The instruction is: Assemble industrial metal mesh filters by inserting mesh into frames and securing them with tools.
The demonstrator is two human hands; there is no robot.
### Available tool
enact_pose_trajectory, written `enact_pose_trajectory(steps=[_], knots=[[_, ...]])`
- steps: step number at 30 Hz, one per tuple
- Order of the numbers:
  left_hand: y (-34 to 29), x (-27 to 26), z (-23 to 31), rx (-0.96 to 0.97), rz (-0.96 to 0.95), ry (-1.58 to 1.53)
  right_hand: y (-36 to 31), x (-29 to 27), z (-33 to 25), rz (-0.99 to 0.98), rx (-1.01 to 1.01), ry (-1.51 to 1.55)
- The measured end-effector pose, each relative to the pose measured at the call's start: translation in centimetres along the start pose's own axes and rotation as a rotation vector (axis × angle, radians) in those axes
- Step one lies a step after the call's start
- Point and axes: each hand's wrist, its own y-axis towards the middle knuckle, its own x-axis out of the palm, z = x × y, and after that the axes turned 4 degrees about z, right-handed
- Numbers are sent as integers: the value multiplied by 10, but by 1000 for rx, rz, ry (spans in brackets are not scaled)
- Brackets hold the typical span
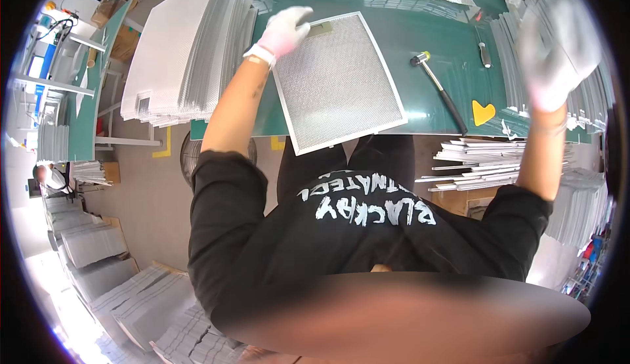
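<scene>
A green worktop [441,36] with a glossy surface spans the upper middle, pale reflections lying across it. Beyond a strip of grey floor [147,196] on the left stands a second green-topped table [80,128] on a white metal frame [128,141]. Yellow tape [168,142] makes a corner on the floor near the worktop. Strong white light [73,338] washes out the lower left edge, hiding detail there.

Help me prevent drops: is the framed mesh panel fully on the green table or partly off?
Partly off: the framed mesh panel has its near left corner past the front edge of the green table.
</scene>
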Motion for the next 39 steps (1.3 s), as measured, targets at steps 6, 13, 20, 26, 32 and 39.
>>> enact_pose_trajectory(steps=[6,13,20,26,32,39], knots=[[-141,-70,115,193,-586,170,-178,-13,-150,-978,607,502],[-142,-68,106,573,-404,221,-249,9,-182,-1174,686,225],[-7,-149,220,797,-204,317,-254,0,-176,-1359,666,200],[37,-92,220,848,-21,226,-225,-26,-154,-784,1324,842],[-1,-46,236,518,461,140,-99,-117,-68,-654,939,961],[-5,-34,253,272,527,114,-41,-106,-57,-971,406,690]])
